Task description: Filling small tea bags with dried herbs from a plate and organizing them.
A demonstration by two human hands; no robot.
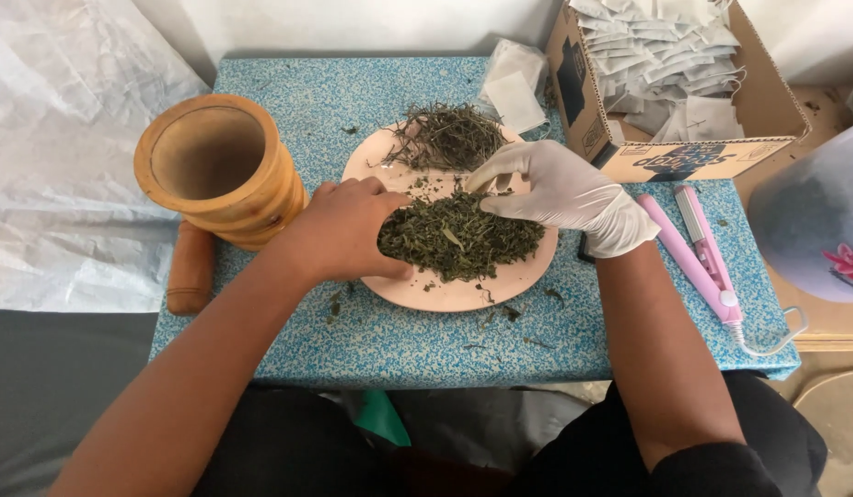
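A pale pink plate (pixel 445 299) sits mid-table with a heap of crushed dried green leaves (pixel 472 241) on its near half. A smaller pile of dry stems (pixel 445 136) lies on its far half. My bare left hand (pixel 339 230) curls over the left side of the leaf heap, thumb at the plate rim, fingers closed into the leaves. My right hand (pixel 564 193), in a white glove, rests on the heap's far right side. Its fingertips are pinched together on a small bit of the herb.
A wooden mortar (pixel 219 170) stands left of the plate, its pestle (pixel 189 267) lying beside it. At the back right are a cardboard box (pixel 684 156) of small white sachets and a clear bag (pixel 514 87). A pink corded sealer (pixel 698 253) lies right. Blue speckled tabletop (pixel 399 340).
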